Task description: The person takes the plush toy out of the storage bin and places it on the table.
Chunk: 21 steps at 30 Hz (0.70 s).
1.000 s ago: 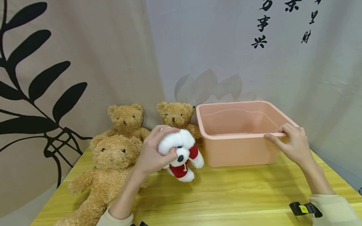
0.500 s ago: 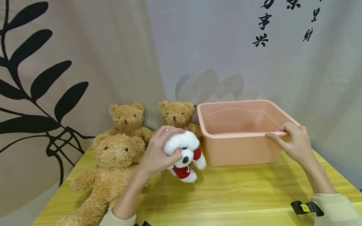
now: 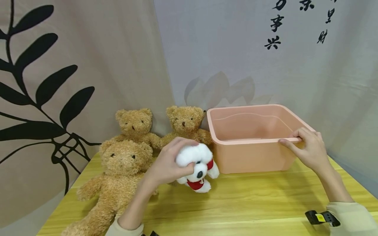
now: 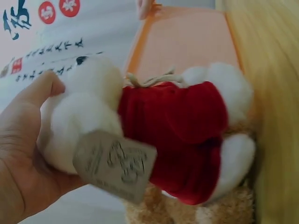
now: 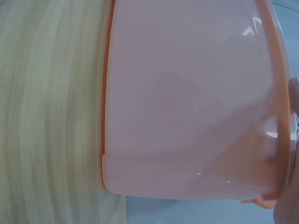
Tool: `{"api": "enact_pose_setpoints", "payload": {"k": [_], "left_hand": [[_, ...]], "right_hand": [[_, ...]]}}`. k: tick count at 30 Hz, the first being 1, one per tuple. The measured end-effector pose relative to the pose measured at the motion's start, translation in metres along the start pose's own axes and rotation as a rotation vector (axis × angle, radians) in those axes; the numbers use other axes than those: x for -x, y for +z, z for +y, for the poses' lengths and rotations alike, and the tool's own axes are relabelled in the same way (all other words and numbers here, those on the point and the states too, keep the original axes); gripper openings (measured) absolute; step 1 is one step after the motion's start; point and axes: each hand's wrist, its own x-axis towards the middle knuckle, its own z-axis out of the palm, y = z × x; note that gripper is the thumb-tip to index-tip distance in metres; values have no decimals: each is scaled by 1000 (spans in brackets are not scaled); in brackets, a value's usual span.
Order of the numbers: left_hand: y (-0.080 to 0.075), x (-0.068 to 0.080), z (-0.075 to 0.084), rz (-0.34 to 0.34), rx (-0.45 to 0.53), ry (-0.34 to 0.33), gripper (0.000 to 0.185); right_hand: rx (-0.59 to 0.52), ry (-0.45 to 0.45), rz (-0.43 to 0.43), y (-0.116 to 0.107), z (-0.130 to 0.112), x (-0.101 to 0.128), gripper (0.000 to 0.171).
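Observation:
My left hand [image 3: 168,162] grips the head of a small white plush dog [image 3: 197,170] in a red shirt, just above the yellow wooden table [image 3: 251,200]. In the left wrist view the white plush dog [image 4: 177,135] shows its red shirt and a grey tag, with my left hand [image 4: 23,158] curled round its head. A pink plastic tub [image 3: 251,131] stands to the right of the toy. My right hand [image 3: 307,149] holds the tub's front right rim, fingers over the edge. The right wrist view is filled by the pink plastic tub [image 5: 187,102].
Three brown teddy bears sit at the left: a large one [image 3: 118,177] in front, two smaller ones [image 3: 134,126] [image 3: 184,124] against the curtain backdrop. A black strap with a yellow tag [image 3: 320,218] shows at my right wrist.
My left hand has carried the white dog a little to the right, closer to the tub. My right hand has stayed on the tub's rim.

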Motion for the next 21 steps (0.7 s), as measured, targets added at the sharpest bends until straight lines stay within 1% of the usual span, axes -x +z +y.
{"api": "enact_pose_setpoints", "payload": {"k": [3,5,8,10,14,16,18,21], "left_hand": [[-10,3,2,-36,8,-19,53],[-18,5,3,-53,5,-18,53],[-28,7,3,-79,-4,10,52],[-35,9,2,-89,-13,40,51],[-47,12,1,-98,20,82,50],[-52,14,0,-114,41,86,50],[-53,15,-2,-160,58,82,49],[-50,15,-5,-277,49,56,47]], "right_hand": [[1,-2,0,1,1,1,28],[-1,-4,0,1,2,0,28],[-3,0,2,0,3,0,27],[-2,-3,3,0,2,0,28],[-1,-5,1,1,1,0,29],[-2,-1,-2,1,1,0,28],[-2,2,0,1,2,0,28],[-1,3,7,2,3,0,28]]}}
